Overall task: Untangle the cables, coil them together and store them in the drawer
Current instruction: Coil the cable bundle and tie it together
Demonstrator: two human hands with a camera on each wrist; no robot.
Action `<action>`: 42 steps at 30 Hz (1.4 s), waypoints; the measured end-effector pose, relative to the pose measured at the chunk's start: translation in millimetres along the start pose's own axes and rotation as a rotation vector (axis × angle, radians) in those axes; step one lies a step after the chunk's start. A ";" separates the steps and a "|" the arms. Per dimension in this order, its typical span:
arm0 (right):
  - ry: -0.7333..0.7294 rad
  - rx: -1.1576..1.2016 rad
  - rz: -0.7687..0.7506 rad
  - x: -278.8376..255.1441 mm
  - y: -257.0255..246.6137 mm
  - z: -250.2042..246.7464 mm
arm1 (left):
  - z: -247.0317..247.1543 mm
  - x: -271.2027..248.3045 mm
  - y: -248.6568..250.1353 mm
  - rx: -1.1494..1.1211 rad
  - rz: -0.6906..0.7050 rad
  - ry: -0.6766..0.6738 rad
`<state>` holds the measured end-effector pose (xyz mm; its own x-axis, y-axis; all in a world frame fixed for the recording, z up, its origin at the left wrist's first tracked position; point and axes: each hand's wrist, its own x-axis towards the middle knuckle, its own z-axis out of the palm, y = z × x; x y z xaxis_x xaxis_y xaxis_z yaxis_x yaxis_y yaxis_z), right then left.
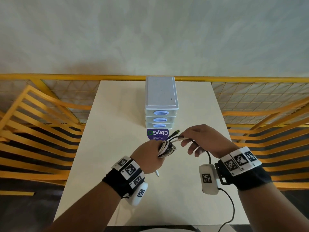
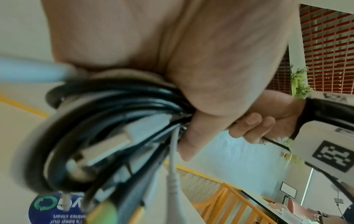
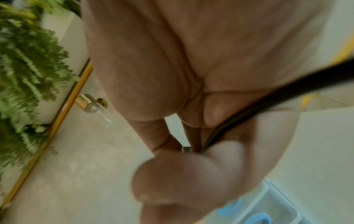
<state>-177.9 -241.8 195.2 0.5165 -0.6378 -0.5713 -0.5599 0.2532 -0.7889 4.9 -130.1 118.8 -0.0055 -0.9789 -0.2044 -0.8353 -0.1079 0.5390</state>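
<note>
My left hand [image 1: 151, 154] grips a coil of black and white cables [image 1: 166, 148] above the table's middle; the coil [image 2: 99, 121] fills the left wrist view, held under the thumb [image 2: 193, 136]. My right hand [image 1: 199, 138] pinches the loose cable ends [image 1: 178, 137], among them a green-tipped plug [image 1: 176, 131] and a white plug. A black cable [image 3: 258, 109] crosses the right palm in the right wrist view. One white plug [image 1: 157, 173] hangs below my left wrist. The three-drawer unit [image 1: 160, 104] stands behind the hands, all drawers closed.
A round purple sticker [image 1: 157, 133] lies on the white table [image 1: 117, 148] in front of the drawer unit. Yellow slatted chairs [image 1: 38, 124] flank the table on both sides, with a yellow mesh railing [image 1: 250, 92] behind. A black wire [image 1: 231, 208] trails from my right wrist camera.
</note>
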 end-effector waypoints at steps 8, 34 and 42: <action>0.143 -0.033 -0.082 6.1 -3.3 -4.7 | 19.0 8.3 -17.4 -0.102 -0.209 0.128; -0.028 0.120 0.012 22.1 39.0 87.8 | 7.9 24.9 -32.1 -1.466 -0.410 -0.051; 0.015 -0.045 -0.072 28.2 46.9 87.5 | -4.2 28.4 -13.3 -1.570 -0.505 0.029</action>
<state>-132.9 -184.3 122.3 0.5468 -0.6643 -0.5096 -0.5502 0.1737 -0.8167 18.2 -157.2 109.3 0.1020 -0.7930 -0.6007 0.5887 -0.4386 0.6790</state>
